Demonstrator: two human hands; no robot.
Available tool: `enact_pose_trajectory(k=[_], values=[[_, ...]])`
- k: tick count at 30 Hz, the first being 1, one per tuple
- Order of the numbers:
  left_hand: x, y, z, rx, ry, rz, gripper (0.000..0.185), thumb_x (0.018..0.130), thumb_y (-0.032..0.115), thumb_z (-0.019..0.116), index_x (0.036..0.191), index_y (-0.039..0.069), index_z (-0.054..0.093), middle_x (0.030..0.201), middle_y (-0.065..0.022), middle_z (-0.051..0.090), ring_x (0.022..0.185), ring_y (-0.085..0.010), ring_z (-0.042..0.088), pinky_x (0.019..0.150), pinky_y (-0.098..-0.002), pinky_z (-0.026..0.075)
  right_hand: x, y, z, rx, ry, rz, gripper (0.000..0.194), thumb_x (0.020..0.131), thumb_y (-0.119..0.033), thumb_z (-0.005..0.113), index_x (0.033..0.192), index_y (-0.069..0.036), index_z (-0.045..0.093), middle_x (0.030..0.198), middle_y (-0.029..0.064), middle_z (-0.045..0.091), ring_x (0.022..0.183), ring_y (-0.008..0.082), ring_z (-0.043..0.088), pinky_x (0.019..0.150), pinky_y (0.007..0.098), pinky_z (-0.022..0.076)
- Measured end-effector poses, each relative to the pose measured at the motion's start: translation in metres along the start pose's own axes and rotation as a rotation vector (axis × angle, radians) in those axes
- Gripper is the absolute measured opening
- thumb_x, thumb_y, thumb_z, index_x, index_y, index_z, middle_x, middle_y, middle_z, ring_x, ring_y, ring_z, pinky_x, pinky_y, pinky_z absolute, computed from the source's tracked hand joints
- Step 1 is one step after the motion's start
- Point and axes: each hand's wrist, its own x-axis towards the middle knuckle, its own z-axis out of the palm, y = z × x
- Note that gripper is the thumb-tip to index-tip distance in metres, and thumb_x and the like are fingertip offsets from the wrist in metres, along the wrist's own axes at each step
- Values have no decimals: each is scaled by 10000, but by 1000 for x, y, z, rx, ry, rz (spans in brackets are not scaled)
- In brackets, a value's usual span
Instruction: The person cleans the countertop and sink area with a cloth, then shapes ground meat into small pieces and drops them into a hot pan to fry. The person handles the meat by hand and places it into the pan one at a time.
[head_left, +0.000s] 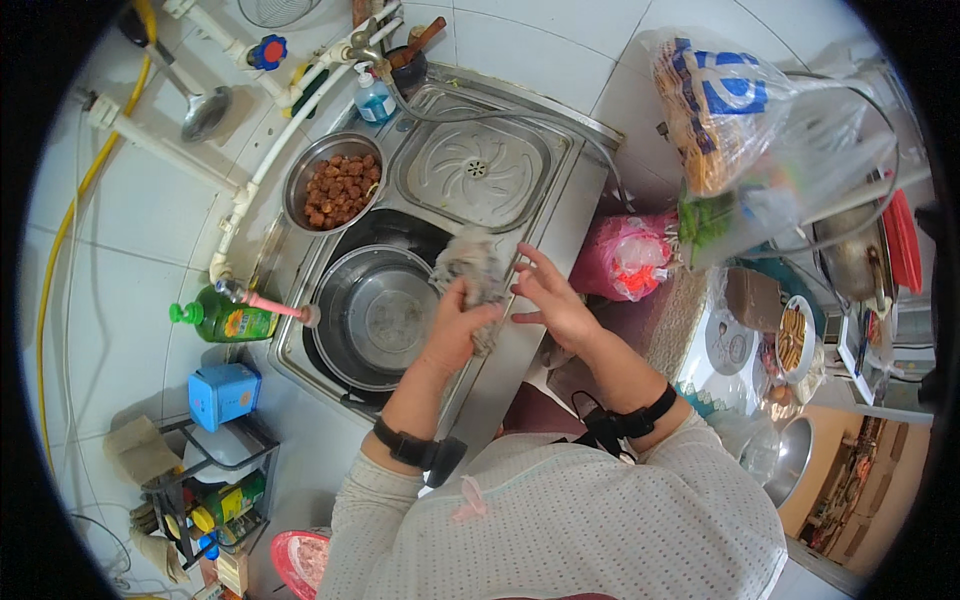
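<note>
My left hand (454, 326) grips a crumpled grey cloth (472, 262) over the right edge of the left sink basin. Just right of the cloth, my right hand (551, 296) is held with its fingers apart and nothing in it. A round metal pot (375, 319) stands in the basin below and left of the cloth. Behind it, a steel bowl (291, 196) of brown chunks of food (341, 191) rests on the sink's rim. The second, shallow steel basin (476, 169) lies beyond my hands. A pink-ended faucet spout (277, 304) reaches over the pot's left rim.
Green detergent (244, 315) and a blue tin (225, 396) stand left of the sink. At its back are a blue soap bottle (373, 97) and a faucet with a grey hose (495, 114). Plastic bags (622, 255) and a dish rack (210, 480) flank the counter.
</note>
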Motion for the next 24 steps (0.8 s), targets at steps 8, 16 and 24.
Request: enact_pose_trajectory(k=[8, 16, 24], values=[[42, 2, 10, 76, -262, -112, 621, 863, 50, 618, 1411, 57, 326, 1357, -94, 457, 1223, -208, 466, 1025, -335, 379, 103, -21, -29, -364, 481, -597, 354, 909, -107, 594, 1251, -32, 543, 1081, 128, 647, 974, 238, 616, 873, 307, 473], [-46, 6, -95, 279, 317, 132, 415, 871, -32, 581, 1272, 38, 499, 1295, -91, 536, 1149, -202, 542, 982, -327, 431, 277, -59, -111, -1710, 673, -389, 279, 899, -151, 529, 1174, -146, 574, 1130, 196, 617, 1117, 337, 552, 895, 521, 416], [-124, -57, -182, 490, 842, 420, 282, 858, -81, 540, 1120, 22, 549, 1241, -94, 549, 1103, -172, 545, 950, -286, 434, 306, -68, -114, -1192, 457, -283, 245, 867, -170, 548, 1109, -149, 580, 1036, 130, 669, 997, 323, 625, 864, 456, 444]])
